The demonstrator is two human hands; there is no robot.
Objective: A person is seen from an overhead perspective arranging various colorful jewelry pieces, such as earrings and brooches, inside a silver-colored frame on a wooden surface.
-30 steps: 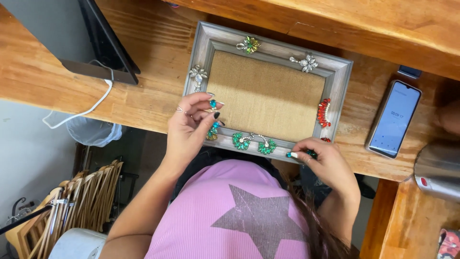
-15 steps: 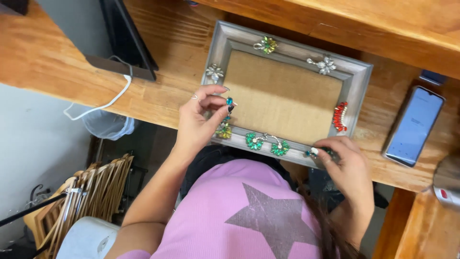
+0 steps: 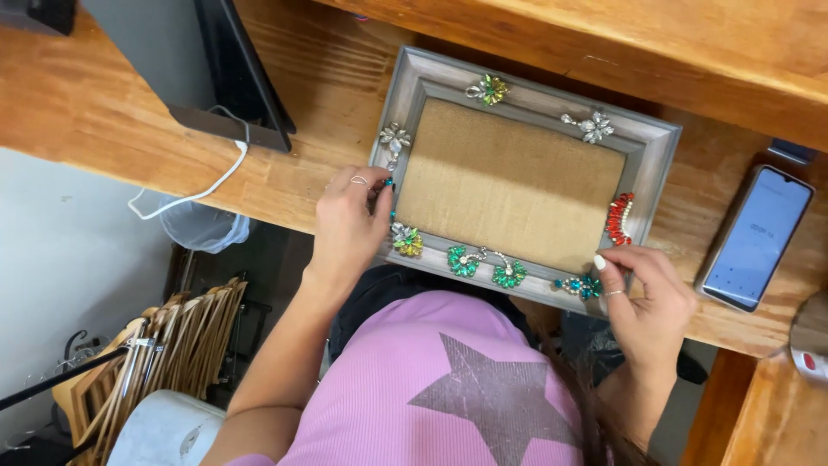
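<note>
Fingers of the left hand (image 3: 349, 220) pinch a small teal jewel (image 3: 390, 183) against the left rail of the grey frame (image 3: 655, 151) on the table (image 3: 103, 121). I judge this as the placing step; next it needs firm pressing. Right hand (image 3: 642, 293) grips the lower right corner.

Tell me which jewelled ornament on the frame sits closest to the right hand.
The teal jewelled cluster on the picture frame's lower right corner, just left of the right hand's fingertips; the other ornaments lie farther along the frame.
</note>
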